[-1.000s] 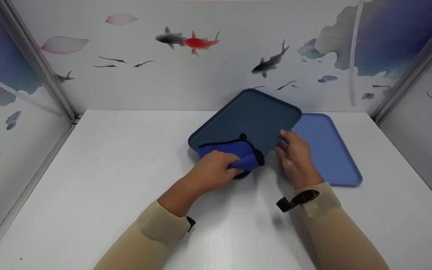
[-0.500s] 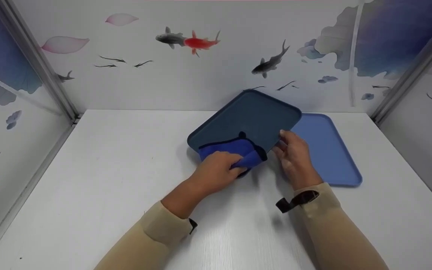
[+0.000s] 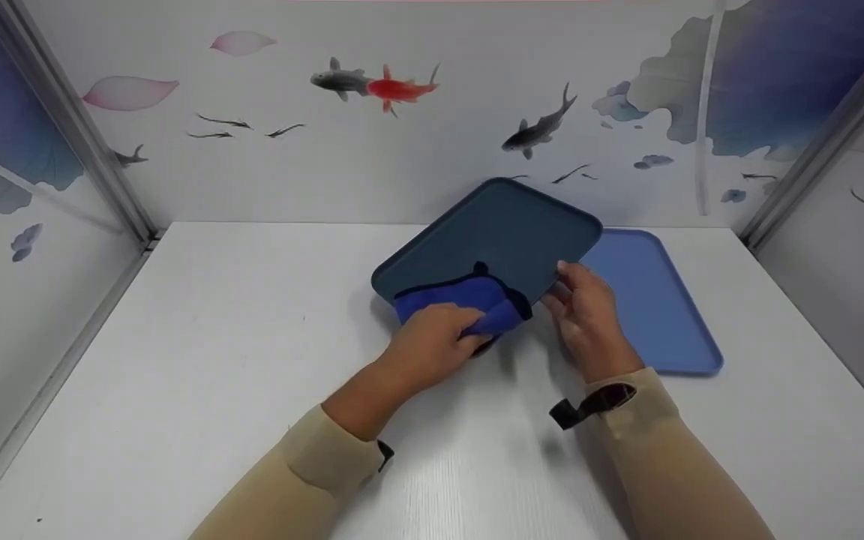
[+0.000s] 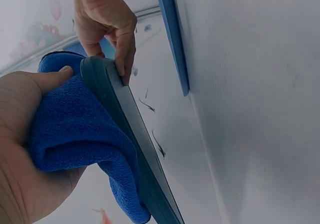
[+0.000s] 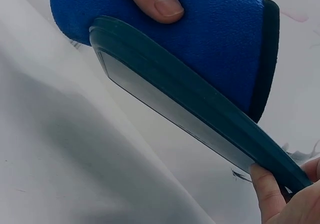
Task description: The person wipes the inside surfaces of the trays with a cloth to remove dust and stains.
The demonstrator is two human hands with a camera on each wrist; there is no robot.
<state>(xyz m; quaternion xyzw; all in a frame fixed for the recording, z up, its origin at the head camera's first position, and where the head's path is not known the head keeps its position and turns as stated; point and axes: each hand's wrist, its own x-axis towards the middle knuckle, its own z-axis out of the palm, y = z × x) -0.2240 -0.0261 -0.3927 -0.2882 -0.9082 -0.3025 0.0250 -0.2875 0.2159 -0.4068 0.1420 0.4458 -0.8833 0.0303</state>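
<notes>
A dark teal tray [image 3: 499,232] is held tilted above the white table, its inner face toward the head camera. My right hand [image 3: 589,319] grips its right edge, thumb on the rim and fingers [image 5: 267,191] beneath. My left hand [image 3: 432,341] holds a blue cloth [image 3: 469,300] with black edging against the tray's near part. In the left wrist view the cloth [image 4: 85,119] is bunched in the palm and lies along the tray's rim [image 4: 112,91]. The right wrist view shows the left thumb pressing on the cloth [image 5: 215,38]. The tray's near corner is mostly hidden by the cloth and hand.
A lighter blue tray [image 3: 649,300] lies flat on the white table [image 3: 214,360] at the right, partly covered by the raised tray and right hand. Painted wall panels [image 3: 417,165] stand behind and on both sides.
Over the last second my left hand and the cloth have shifted slightly up along the tray's face. The tray has drifted a touch left; my right hand keeps its grip.
</notes>
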